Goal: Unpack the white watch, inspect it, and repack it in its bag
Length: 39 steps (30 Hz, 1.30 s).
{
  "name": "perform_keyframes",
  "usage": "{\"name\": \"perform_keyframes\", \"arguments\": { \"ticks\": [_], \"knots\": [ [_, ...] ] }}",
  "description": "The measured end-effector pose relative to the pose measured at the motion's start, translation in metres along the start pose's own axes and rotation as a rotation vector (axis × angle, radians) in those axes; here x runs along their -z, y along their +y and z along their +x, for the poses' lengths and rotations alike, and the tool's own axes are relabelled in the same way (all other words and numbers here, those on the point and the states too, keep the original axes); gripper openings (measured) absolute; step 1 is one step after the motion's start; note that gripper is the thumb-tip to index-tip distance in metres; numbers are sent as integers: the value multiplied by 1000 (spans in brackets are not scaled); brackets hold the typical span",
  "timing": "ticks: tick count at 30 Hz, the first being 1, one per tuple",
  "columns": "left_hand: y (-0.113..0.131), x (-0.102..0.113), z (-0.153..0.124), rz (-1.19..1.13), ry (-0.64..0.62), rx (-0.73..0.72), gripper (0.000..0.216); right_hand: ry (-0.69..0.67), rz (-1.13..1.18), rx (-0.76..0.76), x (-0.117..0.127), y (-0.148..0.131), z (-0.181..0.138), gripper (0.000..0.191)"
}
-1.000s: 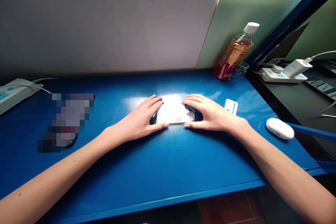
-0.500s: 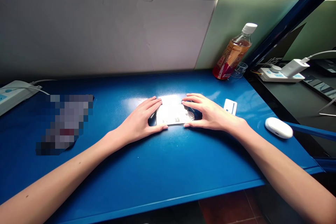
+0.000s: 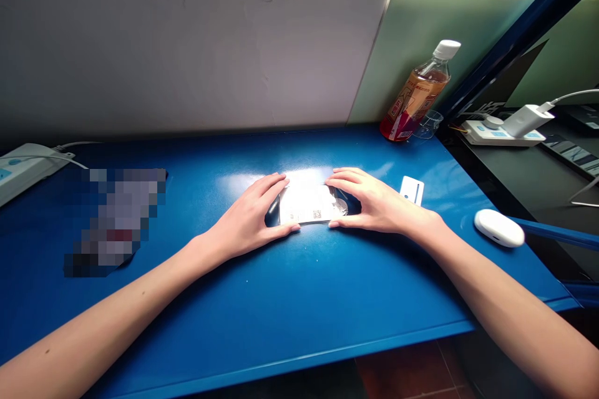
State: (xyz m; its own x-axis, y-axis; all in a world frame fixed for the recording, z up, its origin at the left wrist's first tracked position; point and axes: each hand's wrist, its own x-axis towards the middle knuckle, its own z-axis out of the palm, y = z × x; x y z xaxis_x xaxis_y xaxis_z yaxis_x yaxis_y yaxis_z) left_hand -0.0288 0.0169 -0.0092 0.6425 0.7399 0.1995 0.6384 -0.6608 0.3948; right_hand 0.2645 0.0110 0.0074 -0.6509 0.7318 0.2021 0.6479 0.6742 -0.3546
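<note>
A small white packet [image 3: 304, 204] with a printed QR code lies on the blue desk [image 3: 290, 299], its upper part washed out by glare. A dark, silvery pattern shows at its right end. My left hand [image 3: 255, 209] holds the packet's left end, thumb along the near edge and fingers at the far edge. At the right end, my right hand [image 3: 369, 201] grips it in the same way, fingers curved over the far side and thumb at the near corner. The exact fingertip contact is hard to see in the glare.
A blurred-out dark object [image 3: 124, 212] lies left, near a white power strip [image 3: 35, 165]. To the right are a white card [image 3: 412, 190], a white earbud case [image 3: 498, 228] and a drink bottle [image 3: 416, 96]. Another power strip [image 3: 503, 134] sits beyond the blue frame.
</note>
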Motion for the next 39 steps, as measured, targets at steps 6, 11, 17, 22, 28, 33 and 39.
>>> {"name": "perform_keyframes", "arguments": {
  "ticks": [6,11,17,22,28,33,39],
  "knots": [
    [-4,-1,-2,-12,61,-85,76,-6,-7,9,2,-3,0,76],
    [-3,-2,-1,2,37,-114,64,28,13,9,3,4,0,43],
    [-4,-3,-2,39,17,-122,49,91,-14,72,-2,12,1,37],
    [-4,-2,-1,67,-23,-151,52,71,1,157,2,4,1,35],
    [0,0,0,42,-18,-141,60,28,30,189,6,0,-1,40],
    [-3,-2,1,25,-27,-126,54,208,-38,231,-4,3,3,23],
    [-2,0,0,15,-17,-196,50,416,201,220,-3,-5,4,19]
  ]
}}
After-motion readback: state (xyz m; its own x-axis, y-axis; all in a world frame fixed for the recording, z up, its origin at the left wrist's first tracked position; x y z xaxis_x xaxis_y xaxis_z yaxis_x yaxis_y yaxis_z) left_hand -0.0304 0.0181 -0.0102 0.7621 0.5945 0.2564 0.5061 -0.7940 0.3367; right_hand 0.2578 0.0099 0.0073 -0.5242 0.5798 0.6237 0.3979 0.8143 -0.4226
